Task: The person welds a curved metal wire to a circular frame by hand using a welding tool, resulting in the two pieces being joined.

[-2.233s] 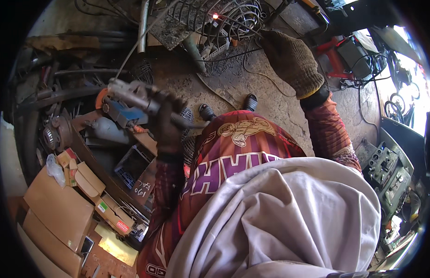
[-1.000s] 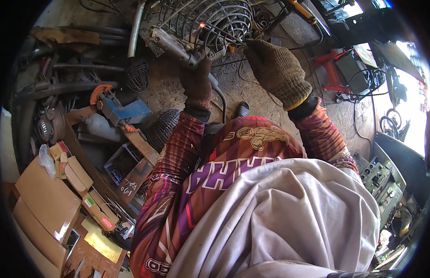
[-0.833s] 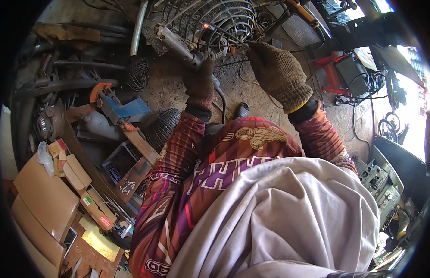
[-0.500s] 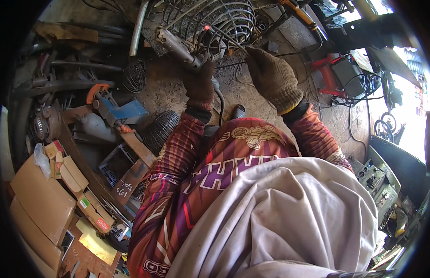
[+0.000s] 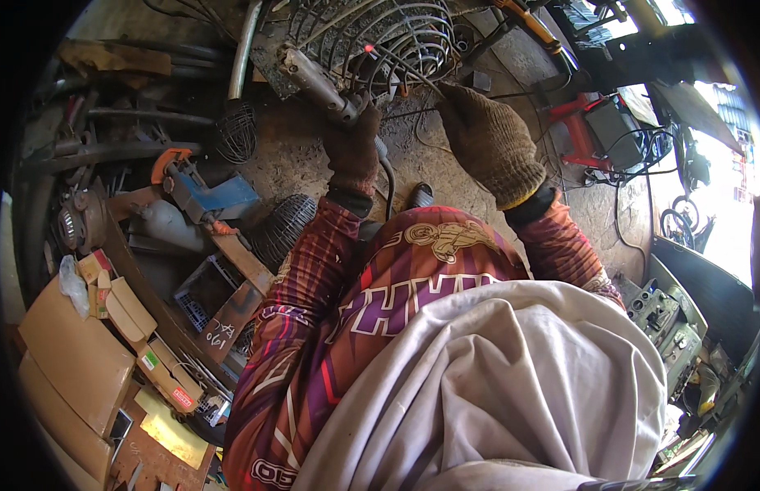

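My left hand [image 5: 353, 149], in a dark brown glove, is closed around the near end of a grey metal cylindrical tool [image 5: 321, 86]. The tool's exact kind is unclear. A grey cable [image 5: 389, 176] hangs down beside that hand. My right hand [image 5: 488, 146], in a knitted brown glove with a yellow cuff edge, pinches a thin metal rod [image 5: 411, 72]. The rod slants up and left, and a red glowing spot shows at its far end. Beyond both hands lies a round cage of bent metal bars [image 5: 409, 33]; whether the rod touches it I cannot tell.
A blue and orange clamp-like machine [image 5: 208, 192] stands at left, near wire baskets [image 5: 283, 229] and cardboard boxes [image 5: 77, 360]. On the right are a red-framed machine [image 5: 580, 131] with cables on the floor and a green-grey metal machine [image 5: 670, 315]. A metal pipe [image 5: 244, 53] stands far left.
My right hand has shifted slightly to the right and down with the rod. The glowing spot has moved very slightly right. My left hand and the tool have barely moved.
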{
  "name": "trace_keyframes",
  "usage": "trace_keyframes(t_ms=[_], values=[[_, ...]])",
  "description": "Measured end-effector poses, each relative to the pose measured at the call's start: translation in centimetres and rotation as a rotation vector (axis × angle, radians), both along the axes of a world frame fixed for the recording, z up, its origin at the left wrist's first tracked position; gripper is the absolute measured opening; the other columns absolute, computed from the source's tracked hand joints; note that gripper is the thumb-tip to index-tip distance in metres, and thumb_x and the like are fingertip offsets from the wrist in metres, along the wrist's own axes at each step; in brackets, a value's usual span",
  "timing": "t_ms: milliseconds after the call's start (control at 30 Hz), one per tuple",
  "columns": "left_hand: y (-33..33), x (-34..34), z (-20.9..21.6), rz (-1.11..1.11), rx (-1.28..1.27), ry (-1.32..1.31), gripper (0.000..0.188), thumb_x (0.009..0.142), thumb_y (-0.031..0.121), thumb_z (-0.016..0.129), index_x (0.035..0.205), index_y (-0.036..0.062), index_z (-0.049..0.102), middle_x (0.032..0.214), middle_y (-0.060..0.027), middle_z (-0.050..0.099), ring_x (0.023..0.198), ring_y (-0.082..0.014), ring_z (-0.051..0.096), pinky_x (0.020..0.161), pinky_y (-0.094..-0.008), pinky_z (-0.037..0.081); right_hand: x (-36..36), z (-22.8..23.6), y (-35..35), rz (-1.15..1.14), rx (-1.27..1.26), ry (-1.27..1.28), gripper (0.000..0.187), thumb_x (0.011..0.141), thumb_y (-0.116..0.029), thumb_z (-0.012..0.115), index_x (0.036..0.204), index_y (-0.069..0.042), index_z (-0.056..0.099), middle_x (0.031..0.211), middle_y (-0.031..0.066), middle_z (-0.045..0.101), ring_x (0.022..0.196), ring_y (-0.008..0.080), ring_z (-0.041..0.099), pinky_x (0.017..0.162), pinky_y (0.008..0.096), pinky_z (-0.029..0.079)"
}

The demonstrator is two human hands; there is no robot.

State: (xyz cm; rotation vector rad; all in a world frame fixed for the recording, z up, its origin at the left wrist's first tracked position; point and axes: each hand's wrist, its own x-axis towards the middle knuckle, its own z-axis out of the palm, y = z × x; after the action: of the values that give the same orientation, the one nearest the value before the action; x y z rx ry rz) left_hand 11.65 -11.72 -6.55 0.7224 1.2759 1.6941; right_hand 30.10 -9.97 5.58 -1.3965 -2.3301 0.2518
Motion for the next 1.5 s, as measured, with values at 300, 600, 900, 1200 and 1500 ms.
trace_keyframes(t_ms=[300,600,900,1200,1500], values=[[0.0,-0.1,1.2,-0.026,-0.147,-0.059,0.049,0.081,0.016,0.076,0.121,-0.0008,0.054,0.109,-0.0073,0.059,0.092,-0.0165,0.059,0.078,-0.0345,0.052,0.8,4.9,-1.3,-0.052,-0.016,-0.041,0.024,0.098,-0.027,0.061,0.113,-0.011,0.069,0.094,0.0158,0.072,0.085,0.0377,0.07,0.071,0.046,0.057],[-0.4,0.3,1.5,-0.005,-0.173,-0.061,0.053,0.082,0.01,0.074,0.128,-0.0026,0.052,0.114,-0.0094,0.061,0.107,-0.0202,0.063,0.092,-0.0349,0.052,-1.4,6.2,0.8,-0.058,-0.011,-0.207,0.024,0.098,-0.029,0.06,0.111,-0.013,0.072,0.09,0.0138,0.073,0.08,0.0358,0.071,0.066,0.0456,0.057],[0.1,-0.5,-1.4,-0.055,-0.099,0.001,0.05,0.083,0.018,0.082,0.121,0.0015,0.055,0.107,-0.0052,0.06,0.088,-0.0133,0.059,0.075,-0.0334,0.054,-2.6,2.4,2.4,-0.022,0.037,-0.142,0.024,0.098,-0.03,0.059,0.112,-0.014,0.071,0.09,0.0143,0.073,0.081,0.0359,0.071,0.068,0.0459,0.058],[0.1,-0.2,-1.2,0.0,-0.013,0.009,0.033,0.084,0.013,0.074,0.113,-0.0005,0.064,0.106,-0.006,0.065,0.095,-0.0138,0.061,0.082,-0.0318,0.051,-2.1,-0.7,2.3,-0.012,0.1,0.0,0.025,0.095,-0.03,0.065,0.114,-0.015,0.071,0.092,0.0131,0.074,0.082,0.0344,0.072,0.069,0.0445,0.059],[-0.7,-2.1,-1.7,-0.15,0.0,-0.055,0.044,0.086,0.012,0.078,0.124,0.0043,0.055,0.107,-0.0035,0.061,0.095,-0.0148,0.061,0.085,-0.0349,0.053,-2.4,-1.4,2.3,-0.026,0.182,0.035,0.026,0.095,-0.032,0.066,0.114,-0.015,0.071,0.091,0.012,0.074,0.081,0.0343,0.072,0.068,0.0441,0.059]])
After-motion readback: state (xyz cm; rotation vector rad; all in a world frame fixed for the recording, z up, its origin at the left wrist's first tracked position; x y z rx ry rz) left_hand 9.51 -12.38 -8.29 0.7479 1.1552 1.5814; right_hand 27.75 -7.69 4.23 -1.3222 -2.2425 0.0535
